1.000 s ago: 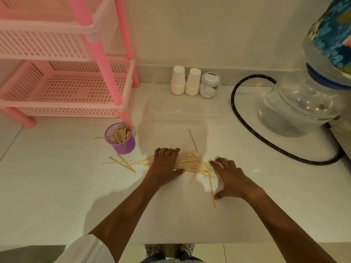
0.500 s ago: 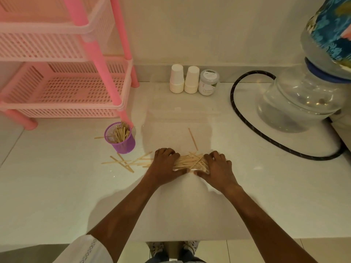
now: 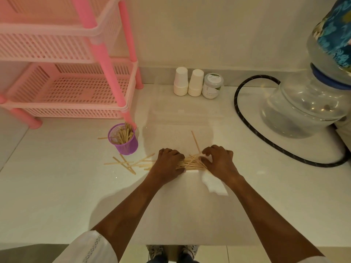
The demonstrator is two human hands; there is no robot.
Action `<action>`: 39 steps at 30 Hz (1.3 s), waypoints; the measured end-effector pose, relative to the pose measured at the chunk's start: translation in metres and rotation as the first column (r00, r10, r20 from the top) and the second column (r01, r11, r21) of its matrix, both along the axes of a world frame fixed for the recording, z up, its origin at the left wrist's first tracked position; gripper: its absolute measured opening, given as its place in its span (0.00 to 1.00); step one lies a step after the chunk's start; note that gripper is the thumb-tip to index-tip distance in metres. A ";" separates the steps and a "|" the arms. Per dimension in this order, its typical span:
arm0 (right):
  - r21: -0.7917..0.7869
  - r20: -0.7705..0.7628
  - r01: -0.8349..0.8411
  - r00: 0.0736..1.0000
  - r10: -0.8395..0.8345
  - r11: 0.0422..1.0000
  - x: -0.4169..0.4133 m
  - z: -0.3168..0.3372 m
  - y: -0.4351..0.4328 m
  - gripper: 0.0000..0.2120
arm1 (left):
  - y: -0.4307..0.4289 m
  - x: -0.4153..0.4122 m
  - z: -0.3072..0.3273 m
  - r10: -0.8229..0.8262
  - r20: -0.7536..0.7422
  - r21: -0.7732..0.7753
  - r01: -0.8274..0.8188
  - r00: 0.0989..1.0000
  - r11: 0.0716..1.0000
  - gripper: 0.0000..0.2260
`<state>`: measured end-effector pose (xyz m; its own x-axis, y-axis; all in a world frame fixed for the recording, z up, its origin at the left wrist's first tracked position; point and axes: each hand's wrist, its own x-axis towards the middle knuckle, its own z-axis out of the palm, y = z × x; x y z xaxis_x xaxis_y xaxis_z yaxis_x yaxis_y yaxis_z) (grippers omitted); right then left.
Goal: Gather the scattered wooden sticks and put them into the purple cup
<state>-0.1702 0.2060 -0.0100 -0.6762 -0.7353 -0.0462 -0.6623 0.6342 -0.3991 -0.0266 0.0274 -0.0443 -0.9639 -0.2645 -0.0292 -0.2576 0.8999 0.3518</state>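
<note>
A bundle of wooden sticks point(image 3: 190, 162) lies on the white counter between my two hands. My left hand point(image 3: 168, 162) has its fingers curled over the bundle's left end. My right hand point(image 3: 218, 160) curls round the right end. Several loose sticks point(image 3: 126, 164) lie scattered to the left, and one stick point(image 3: 195, 138) lies just behind the bundle. The purple cup point(image 3: 124, 141) stands upright further left with several sticks in it; one more stick point(image 3: 102, 138) lies beside it.
A pink plastic rack point(image 3: 76, 88) stands at the back left, one leg right behind the cup. Two stacks of white paper cups point(image 3: 188, 82) and a jar point(image 3: 212, 86) line the wall. A black hose point(image 3: 252, 128) loops beside a water jug point(image 3: 303, 103) at the right.
My right hand has slid left across the counter, sweeping the spread sticks into a tight bundle against my left hand. Both hands' fingers have curled round the bundle.
</note>
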 end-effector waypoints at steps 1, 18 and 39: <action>-0.016 0.013 0.027 1.000 -0.027 0.999 -0.005 0.003 -0.004 0.11 | -0.001 -0.001 0.000 -0.005 0.002 -0.001 0.005 1.000 1.000 0.18; 0.133 0.063 -0.097 0.994 0.090 0.986 -0.021 0.000 -0.043 0.10 | -0.010 0.013 0.007 0.043 -0.036 0.069 -0.040 0.998 0.997 0.29; 0.278 0.009 -0.324 0.942 0.334 0.905 0.007 -0.003 -0.009 0.13 | -0.022 0.004 0.027 -0.089 0.185 -0.079 0.105 0.979 0.991 0.14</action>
<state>-0.1630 0.1967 -0.0132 -0.4033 -0.8789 -0.2546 -0.8631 0.4578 -0.2133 -0.0222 0.0058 -0.0173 -0.9662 -0.1793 -0.1855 -0.2195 0.9491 0.2258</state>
